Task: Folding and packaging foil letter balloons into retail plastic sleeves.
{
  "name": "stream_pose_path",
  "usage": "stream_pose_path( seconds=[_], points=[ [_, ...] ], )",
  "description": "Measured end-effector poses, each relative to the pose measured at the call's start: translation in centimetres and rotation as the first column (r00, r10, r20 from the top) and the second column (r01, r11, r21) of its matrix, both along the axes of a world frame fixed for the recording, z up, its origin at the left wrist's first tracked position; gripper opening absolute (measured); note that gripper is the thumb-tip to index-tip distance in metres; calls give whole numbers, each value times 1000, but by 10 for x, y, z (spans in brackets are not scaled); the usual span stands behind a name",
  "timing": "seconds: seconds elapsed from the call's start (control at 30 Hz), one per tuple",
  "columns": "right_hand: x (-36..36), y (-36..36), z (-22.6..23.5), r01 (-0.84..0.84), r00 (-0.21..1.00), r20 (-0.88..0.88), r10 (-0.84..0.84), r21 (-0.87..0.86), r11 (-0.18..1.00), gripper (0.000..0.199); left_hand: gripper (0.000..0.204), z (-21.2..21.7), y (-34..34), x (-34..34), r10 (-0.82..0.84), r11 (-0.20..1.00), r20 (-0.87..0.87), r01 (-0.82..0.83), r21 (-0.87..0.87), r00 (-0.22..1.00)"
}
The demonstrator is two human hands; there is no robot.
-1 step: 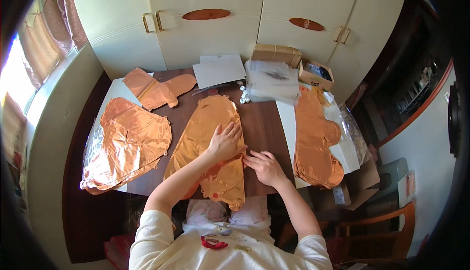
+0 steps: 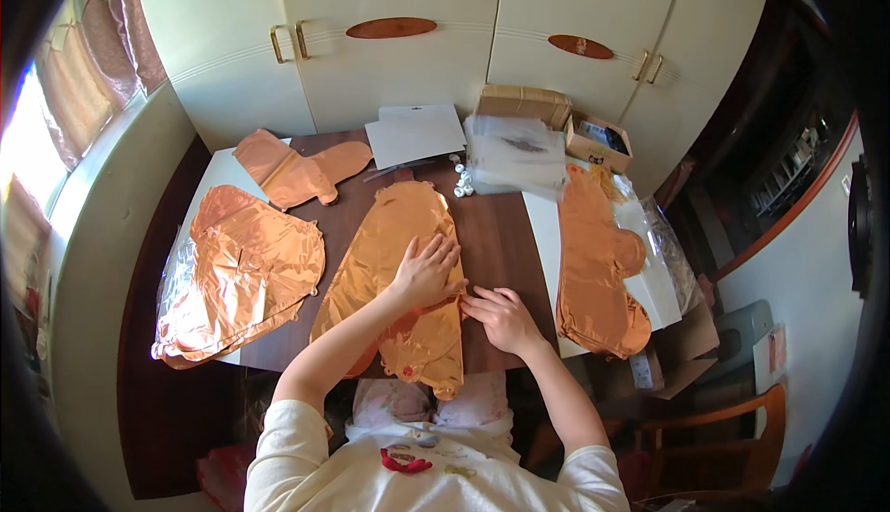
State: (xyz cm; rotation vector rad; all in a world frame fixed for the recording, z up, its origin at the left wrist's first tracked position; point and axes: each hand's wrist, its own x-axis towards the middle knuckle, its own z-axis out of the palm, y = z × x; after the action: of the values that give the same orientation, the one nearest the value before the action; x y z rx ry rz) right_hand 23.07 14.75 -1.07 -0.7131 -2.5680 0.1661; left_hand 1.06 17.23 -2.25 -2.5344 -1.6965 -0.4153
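A flat copper foil balloon [image 2: 394, 252] lies along the middle of the dark wooden table [image 2: 501, 234], its lower end hanging over the near edge. My left hand [image 2: 426, 271] lies palm down on it with fingers spread. My right hand [image 2: 501, 315] rests at the balloon's right edge, fingertips touching the foil beside the left hand. Neither hand holds anything up.
More copper foil balloons lie around: a pile [image 2: 241, 275] at the left, one [image 2: 292, 171] at the far left, a stack [image 2: 598, 266] at the right on white sheets. Clear bags [image 2: 514, 152], cardboard boxes [image 2: 556, 113], white paper [image 2: 413, 132] and small white pieces [image 2: 461, 180] sit by the cabinets.
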Motion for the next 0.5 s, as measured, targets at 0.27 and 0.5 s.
stream_pose_path(
  seconds=[0.27,0.5],
  points=[
    [4,1,-3,1,1000,6,-1,-13,1000,29,86,8,-20,-3,-3,1000,-6,3,-31,1000],
    [3,13,-1,-17,1000,-22,14,-112,994,30,89,3,-19,-5,-13,1000,-25,12,-25,1000]
  ],
)
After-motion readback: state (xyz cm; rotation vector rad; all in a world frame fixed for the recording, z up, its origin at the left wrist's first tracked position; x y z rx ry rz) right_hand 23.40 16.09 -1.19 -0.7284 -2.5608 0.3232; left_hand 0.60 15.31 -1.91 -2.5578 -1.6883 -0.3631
